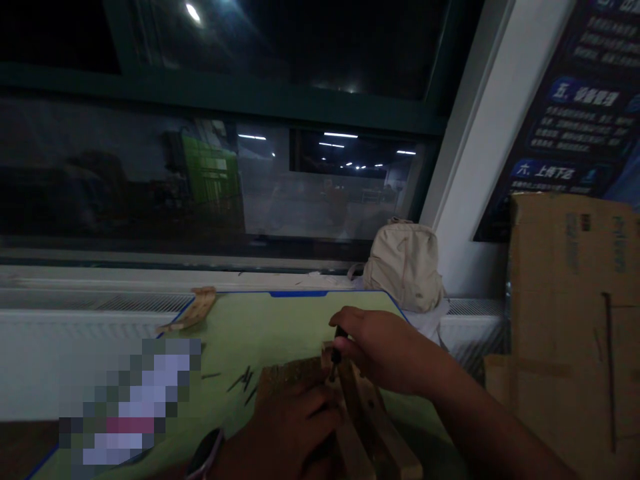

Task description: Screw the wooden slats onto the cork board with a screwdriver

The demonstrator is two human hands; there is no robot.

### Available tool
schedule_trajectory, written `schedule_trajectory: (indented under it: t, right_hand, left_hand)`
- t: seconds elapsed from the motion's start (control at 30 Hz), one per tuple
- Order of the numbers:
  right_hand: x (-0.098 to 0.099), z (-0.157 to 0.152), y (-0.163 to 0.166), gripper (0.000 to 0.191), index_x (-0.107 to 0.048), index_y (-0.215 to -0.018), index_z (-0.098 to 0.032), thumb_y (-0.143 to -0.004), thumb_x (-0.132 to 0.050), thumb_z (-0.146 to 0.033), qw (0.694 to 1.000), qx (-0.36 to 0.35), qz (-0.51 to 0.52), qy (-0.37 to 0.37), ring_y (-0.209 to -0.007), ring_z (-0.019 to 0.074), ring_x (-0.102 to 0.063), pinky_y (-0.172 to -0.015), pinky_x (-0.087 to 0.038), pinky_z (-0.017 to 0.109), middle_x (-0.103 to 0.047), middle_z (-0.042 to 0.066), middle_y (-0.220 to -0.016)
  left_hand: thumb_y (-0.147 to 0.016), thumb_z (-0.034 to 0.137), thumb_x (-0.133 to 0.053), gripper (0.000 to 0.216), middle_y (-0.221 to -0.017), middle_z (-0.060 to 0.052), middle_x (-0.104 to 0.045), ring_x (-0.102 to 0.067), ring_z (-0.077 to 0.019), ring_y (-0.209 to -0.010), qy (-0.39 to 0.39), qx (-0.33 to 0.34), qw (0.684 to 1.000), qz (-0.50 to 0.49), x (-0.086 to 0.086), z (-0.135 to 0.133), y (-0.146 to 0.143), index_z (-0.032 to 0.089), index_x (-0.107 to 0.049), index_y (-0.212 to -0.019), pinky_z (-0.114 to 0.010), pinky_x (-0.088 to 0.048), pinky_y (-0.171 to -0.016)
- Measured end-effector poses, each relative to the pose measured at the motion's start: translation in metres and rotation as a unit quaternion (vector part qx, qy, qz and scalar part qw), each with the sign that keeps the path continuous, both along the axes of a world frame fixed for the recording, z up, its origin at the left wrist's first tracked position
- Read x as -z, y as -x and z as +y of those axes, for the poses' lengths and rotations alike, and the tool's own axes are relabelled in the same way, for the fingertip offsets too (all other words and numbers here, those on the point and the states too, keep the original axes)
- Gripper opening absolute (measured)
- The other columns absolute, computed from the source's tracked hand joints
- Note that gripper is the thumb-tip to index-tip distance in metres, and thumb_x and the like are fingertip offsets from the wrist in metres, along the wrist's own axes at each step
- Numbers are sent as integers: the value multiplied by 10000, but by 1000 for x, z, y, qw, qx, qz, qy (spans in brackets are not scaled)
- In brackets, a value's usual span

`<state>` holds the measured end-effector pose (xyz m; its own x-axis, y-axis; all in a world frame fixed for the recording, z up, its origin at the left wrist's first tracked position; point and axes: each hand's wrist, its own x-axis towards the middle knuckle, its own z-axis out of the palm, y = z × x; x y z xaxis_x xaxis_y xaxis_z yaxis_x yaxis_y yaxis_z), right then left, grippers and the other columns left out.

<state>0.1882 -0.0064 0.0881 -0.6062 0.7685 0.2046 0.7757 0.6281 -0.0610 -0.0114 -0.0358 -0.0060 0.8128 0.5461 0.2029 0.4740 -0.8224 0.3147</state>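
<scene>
My left hand (287, 420) lies closed over a wooden assembly (365, 413) on the green mat (260, 327), pressing it down; a watch sits on that wrist. My right hand (380, 343) is closed on a small dark-handled tool (336, 350), its tip held down against the top of the wooden piece. Several dark screws or nails (243, 381) lie loose on the mat just left of the wood. The scene is dim, so the tool's tip is hard to make out.
A separate wooden part (193, 310) rests at the mat's far left corner. A beige bag (405, 263) sits on the windowsill behind. A cardboard box (575, 320) stands at right. A blurred-out patch (135, 400) covers something at lower left.
</scene>
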Motion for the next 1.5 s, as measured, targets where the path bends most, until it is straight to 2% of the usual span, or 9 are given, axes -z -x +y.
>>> schedule_trajectory:
  t: [0.23, 0.47, 0.63, 0.87, 1.0, 1.1, 1.3, 1.4, 1.5]
  right_hand:
    - [1, 0, -3, 277, -535, -1208, -159, -968, -433, -251, 995, -44, 40, 79, -1040, 250, -636, -803, -453, 327, -664, 130, -1150]
    - [4, 1, -1, 295, -518, -1248, -190, -970, -448, -257, 994, -37, 48, 86, -977, 233, -648, -784, -456, 317, -692, 115, -1103]
    - [4, 4, -4, 361, -494, -1307, -213, -948, -470, -193, 993, -62, 75, 67, -1083, 238, -623, -858, -458, 340, -647, 115, -1245]
    - [6, 15, -1, 121, -584, -1018, -183, -904, -573, -220, 994, -73, 71, 22, -834, 185, -646, -684, -398, 262, -703, 50, -909]
    - [11, 17, 4, 206, -595, -851, -176, -899, -582, -376, 998, -45, 19, -41, -651, 162, -580, -571, -266, 272, -657, 24, -714]
    - [11, 14, 7, 234, -608, -832, -170, -921, -529, -371, 998, -32, 1, -54, -645, 168, -567, -577, -268, 286, -649, 36, -711]
    - [4, 10, -1, 264, -532, -1193, -128, -951, -472, -217, 982, -162, 88, 49, -1025, 200, -583, -853, -437, 306, -611, 137, -1152]
    - [3, 13, -4, 203, -538, -1116, -146, -927, -468, -122, 969, -194, 120, 98, -957, 169, -589, -827, -452, 277, -636, 96, -1058]
    - [6, 17, -2, 116, -565, -1016, -174, -912, -526, -140, 974, -167, 135, 71, -833, 158, -593, -740, -434, 263, -658, 49, -920]
  left_hand:
    - [-862, 217, -633, 368, -1299, -38, -579, -536, -243, -1186, -5, -4, 1000, -7, -2, -1, -1, 259, -571, -1222, -359, -456, -1025]
    - [-856, 206, -661, 345, -1285, -49, -597, -550, -256, -1181, 17, 2, 1000, -8, -6, -1, -2, 237, -602, -1194, -395, -457, -1037]
    - [-857, 200, -643, 361, -1287, -53, -600, -555, -271, -1173, 22, -20, 999, 19, -7, -4, -1, 239, -595, -1213, -418, -459, -1038]
    - [-819, 203, -672, 356, -1256, -58, -605, -542, -259, -1171, 21, 3, 1000, 14, -9, -2, -2, 206, -591, -1166, -386, -435, -1058]
    - [-848, 219, -653, 337, -1250, -60, -596, -528, -258, -1172, 18, 5, 1000, -1, -6, -1, 0, 204, -582, -1177, -395, -419, -1065]
    - [-870, 248, -628, 332, -1248, -63, -586, -537, -259, -1141, 15, 10, 1000, -14, -2, 0, 1, 212, -565, -1195, -405, -447, -1028]
    - [-899, 289, -584, 318, -1252, -82, -584, -539, -275, -1143, 5, 20, 999, -30, 1, 1, 2, 201, -552, -1203, -423, -454, -1009]
    - [-922, 313, -557, 308, -1243, -87, -584, -547, -266, -1133, 3, 29, 999, -33, 0, 1, 3, 204, -551, -1210, -410, -457, -1006]
    - [-923, 323, -563, 290, -1243, -81, -584, -522, -270, -1179, -1, 35, 999, -40, -2, 1, 3, 199, -563, -1186, -426, -408, -1066]
